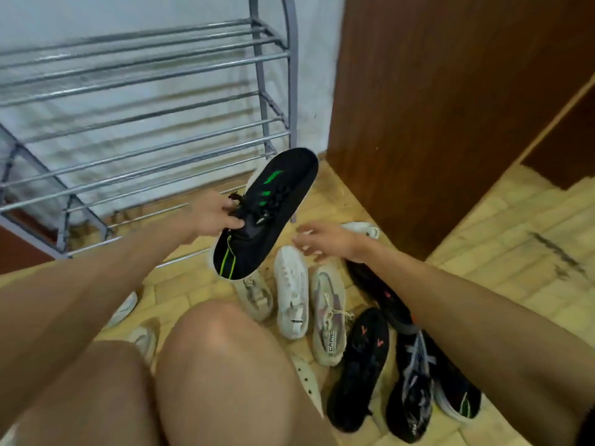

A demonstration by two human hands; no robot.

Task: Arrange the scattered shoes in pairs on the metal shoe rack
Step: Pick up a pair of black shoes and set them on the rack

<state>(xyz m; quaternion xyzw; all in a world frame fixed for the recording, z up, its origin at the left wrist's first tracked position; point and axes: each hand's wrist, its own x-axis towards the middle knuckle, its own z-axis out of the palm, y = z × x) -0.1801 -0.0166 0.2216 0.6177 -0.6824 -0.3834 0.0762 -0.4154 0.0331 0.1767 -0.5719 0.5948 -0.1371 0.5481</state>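
My left hand grips a black sneaker with green marks by its laces and holds it in the air, toe pointing up toward the grey metal shoe rack. The rack's bars carry no shoes. My right hand hovers with fingers spread above the shoes on the floor and holds nothing. Below it lie a white sneaker, a beige sneaker, another beige one partly under the held shoe, a black sneaker with pink marks and a black and grey sneaker.
A brown wooden cabinet stands right of the rack. More shoes lie around: a white one by the cabinet, pale ones at left, and a black one with green trim at right. My bare knee fills the foreground. The floor is yellow tile.
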